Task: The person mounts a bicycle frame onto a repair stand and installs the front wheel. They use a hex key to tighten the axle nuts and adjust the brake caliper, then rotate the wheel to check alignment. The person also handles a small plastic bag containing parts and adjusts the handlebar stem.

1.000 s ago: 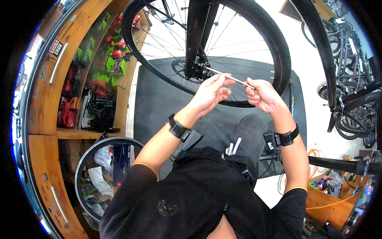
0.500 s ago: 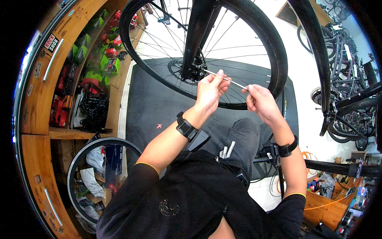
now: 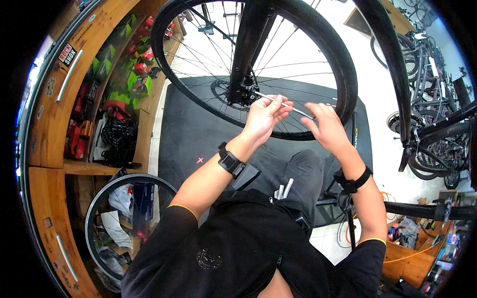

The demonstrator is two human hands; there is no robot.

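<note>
A thin silver rod, like the long arm of a hex key (image 3: 299,112), slants from the brake caliper (image 3: 243,94) toward my right side. Its far tip meets the caliper area at the foot of the black fork (image 3: 247,47). My left hand (image 3: 266,116) pinches the rod between thumb and fingers, close to that tip. At the rod's near end, my right hand (image 3: 328,126) has its fingers stretched apart, with the thumb beside the rod; whether it touches is unclear. Behind both hands stands the black-tyred wheel (image 3: 346,74), its disc rotor (image 3: 220,89) left of the caliper.
A dark mat (image 3: 184,129) lies under the wheel. Wooden shelving (image 3: 47,124) with boxed goods lines the left, and a loose wheel (image 3: 92,218) leans there. Several bicycles (image 3: 427,84) stand at right. A black frame tube (image 3: 397,64) hangs close to my right hand.
My right hand has let go of the rod's near end and spread its fingers. The left hand keeps its pinch, nearly in place. The view has shifted slightly.
</note>
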